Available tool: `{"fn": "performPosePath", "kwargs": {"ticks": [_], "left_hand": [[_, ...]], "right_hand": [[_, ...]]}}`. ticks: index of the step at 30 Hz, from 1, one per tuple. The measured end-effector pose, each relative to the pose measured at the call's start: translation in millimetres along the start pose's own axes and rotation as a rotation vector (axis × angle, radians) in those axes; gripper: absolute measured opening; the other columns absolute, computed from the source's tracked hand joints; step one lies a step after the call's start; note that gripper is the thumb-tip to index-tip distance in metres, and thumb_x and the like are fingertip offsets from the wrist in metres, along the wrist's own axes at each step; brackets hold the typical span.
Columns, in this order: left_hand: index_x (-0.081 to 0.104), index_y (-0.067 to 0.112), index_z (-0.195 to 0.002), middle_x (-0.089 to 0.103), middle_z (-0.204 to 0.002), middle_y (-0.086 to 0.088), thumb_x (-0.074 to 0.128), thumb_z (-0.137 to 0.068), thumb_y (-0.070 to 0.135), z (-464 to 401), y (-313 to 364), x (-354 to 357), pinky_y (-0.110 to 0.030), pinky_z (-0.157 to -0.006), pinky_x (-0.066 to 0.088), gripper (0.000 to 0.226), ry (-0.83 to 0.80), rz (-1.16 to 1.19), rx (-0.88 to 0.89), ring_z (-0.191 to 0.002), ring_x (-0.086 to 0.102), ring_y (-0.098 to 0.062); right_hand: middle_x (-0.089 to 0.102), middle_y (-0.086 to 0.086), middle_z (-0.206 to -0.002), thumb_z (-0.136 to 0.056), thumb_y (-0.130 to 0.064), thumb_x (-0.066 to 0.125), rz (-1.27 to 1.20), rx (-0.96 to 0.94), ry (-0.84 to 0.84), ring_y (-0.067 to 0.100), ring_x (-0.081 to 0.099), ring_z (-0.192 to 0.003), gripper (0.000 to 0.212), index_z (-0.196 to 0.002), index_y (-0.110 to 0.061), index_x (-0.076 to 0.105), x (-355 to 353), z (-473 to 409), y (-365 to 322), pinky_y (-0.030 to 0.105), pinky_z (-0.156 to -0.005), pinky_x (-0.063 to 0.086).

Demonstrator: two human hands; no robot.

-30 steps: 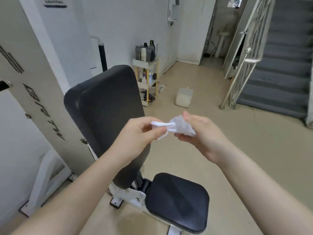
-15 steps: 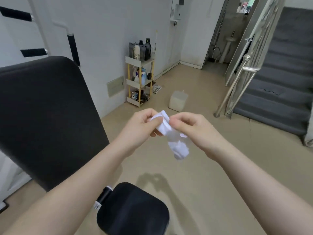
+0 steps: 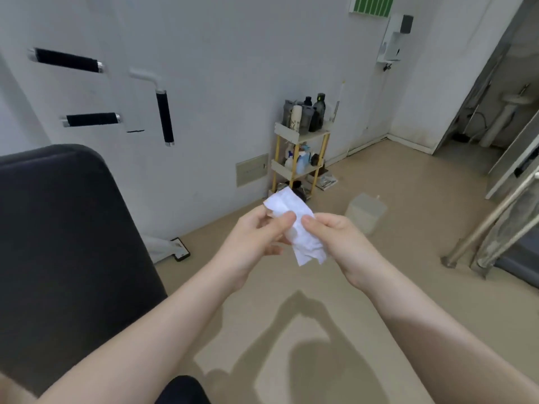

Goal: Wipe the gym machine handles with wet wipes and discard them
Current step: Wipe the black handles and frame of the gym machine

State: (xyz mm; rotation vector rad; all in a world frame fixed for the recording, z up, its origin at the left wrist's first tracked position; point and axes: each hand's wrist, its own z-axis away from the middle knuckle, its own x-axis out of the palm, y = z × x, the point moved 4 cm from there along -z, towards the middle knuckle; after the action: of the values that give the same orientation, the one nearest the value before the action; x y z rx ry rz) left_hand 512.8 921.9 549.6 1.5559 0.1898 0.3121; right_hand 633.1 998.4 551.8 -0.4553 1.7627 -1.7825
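While your left hand and right hand meet above the floor, both pinch the white wet wipe between thumb and fingers; black machine handles hang up-left of your left hand.

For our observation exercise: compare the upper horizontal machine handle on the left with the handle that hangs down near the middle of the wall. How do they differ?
The upper handle lies nearly level; the hanging handle points almost straight down. The upper handle sits higher and further left; the hanging handle hangs from a bent white tube, closer to the shelf rack. Both have black grips with silver ends, and neither is touched: the left hand and right hand hold a white wipe.
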Motion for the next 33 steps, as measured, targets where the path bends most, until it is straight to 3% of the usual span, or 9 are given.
{"fn": "performPosePath", "kwargs": {"ticks": [5,12,14,17,19,22,25,29,33], "left_hand": [[0.058,0.001,-0.097,0.067,-0.085,-0.01,0.055,-0.09,0.01,-45.5,-14.6,-16.3,-0.029,-0.069,0.054,0.012,0.234,-0.048,0.017,-0.074,0.066,-0.018],[0.051,0.01,-0.096,0.065,-0.07,-0.01,0.048,-0.094,0.008,-124.6,-3.5,-54.1,-0.022,-0.057,0.049,0.004,0.375,-0.077,0.104,-0.057,0.058,-0.015],[0.053,0.013,-0.091,0.059,-0.069,-0.009,0.047,-0.094,0.004,-142.9,-0.5,-67.4,-0.021,-0.057,0.046,0.011,0.448,-0.06,0.145,-0.057,0.053,-0.014],[0.061,0.014,-0.075,0.057,-0.069,-0.003,0.043,-0.091,-0.003,-171.1,-0.8,-92.9,-0.022,-0.062,0.045,0.03,0.587,-0.12,0.125,-0.062,0.052,-0.015],[0.065,0.012,-0.072,0.06,-0.072,-0.003,0.04,-0.088,-0.005,-190.7,-0.2,-111.7,-0.026,-0.066,0.044,0.034,0.65,-0.187,0.078,-0.068,0.055,-0.017],[0.068,0.014,-0.07,0.063,-0.065,0.01,0.041,-0.085,-0.005,-222.3,1.4,-143.1,-0.013,-0.064,0.042,0.036,0.759,-0.257,0.049,-0.06,0.051,-0.005],[0.07,0.019,-0.069,0.068,-0.078,0.001,0.046,-0.085,0.003,-261.1,0.2,-178.5,-0.015,-0.068,0.043,0.033,0.828,-0.31,0.057,-0.062,0.052,0.0],[0.071,0.022,-0.073,0.07,-0.093,-0.007,0.053,-0.087,0.013,-319.8,8.5,-238.7,-0.026,-0.078,0.044,0.024,0.813,-0.378,0.017,-0.078,0.056,-0.01],[0.062,0.027,-0.086,0.065,-0.095,0.002,0.05,-0.091,0.019,-361.2,26.3,-309.3,-0.025,-0.076,0.046,0.015,1.003,-0.434,-0.009,-0.085,0.058,-0.01]], "right_hand": [[0.069,0.006,-0.089,-0.095,-0.015,0.05,-0.028,-0.005,-0.214,0.019,0.066,-0.08,0.014,-0.098,-0.007,0.06,3.4,-79.5,7.5,0.032,-0.075,0.051],[0.071,0.004,-0.1,-0.097,-0.013,0.045,-0.077,-0.082,-0.55,0.02,0.067,-0.09,0.02,-0.113,-0.016,0.056,-1.7,-202.1,-13.4,0.031,-0.075,0.051],[0.071,0.002,-0.096,-0.097,-0.006,0.04,-0.137,-0.067,-0.619,0.018,0.065,-0.088,0.024,-0.106,-0.014,0.061,6.9,-235.1,-16.3,0.026,-0.073,0.051],[0.069,0.004,-0.079,-0.091,0.008,0.036,-0.213,0.003,-0.698,0.017,0.062,-0.073,0.047,-0.069,-0.016,0.071,25.9,-278.0,-18.8,0.025,-0.067,0.047],[0.067,0.004,-0.071,-0.085,0.009,0.034,-0.204,0.014,-0.727,0.016,0.061,-0.066,0.049,-0.058,-0.013,0.069,38.9,-306.7,-22.4,0.027,-0.064,0.047],[0.058,-0.001,-0.061,-0.081,-0.008,0.046,-0.159,-0.002,-0.647,0.012,0.053,-0.056,0.031,-0.056,-0.011,0.064,60.4,-356.9,-28.3,0.029,-0.066,0.046],[0.062,0.0,-0.076,-0.084,-0.013,0.062,-0.053,-0.069,-0.572,0.019,0.058,-0.074,0.004,-0.08,-0.015,0.061,91.1,-409.3,-25.8,0.039,-0.08,0.05],[0.063,0.008,-0.101,-0.088,-0.002,0.057,-0.198,0.061,-0.621,0.023,0.062,-0.089,0.027,-0.114,-0.008,0.051,134.2,-488.7,-27.5,0.034,-0.081,0.051],[0.061,0.008,-0.087,-0.087,0.001,0.053,-0.186,0.104,-0.578,0.018,0.058,-0.073,0.011,-0.096,-0.001,0.059,168.1,-569.3,-43.0,0.027,-0.071,0.051]]}}
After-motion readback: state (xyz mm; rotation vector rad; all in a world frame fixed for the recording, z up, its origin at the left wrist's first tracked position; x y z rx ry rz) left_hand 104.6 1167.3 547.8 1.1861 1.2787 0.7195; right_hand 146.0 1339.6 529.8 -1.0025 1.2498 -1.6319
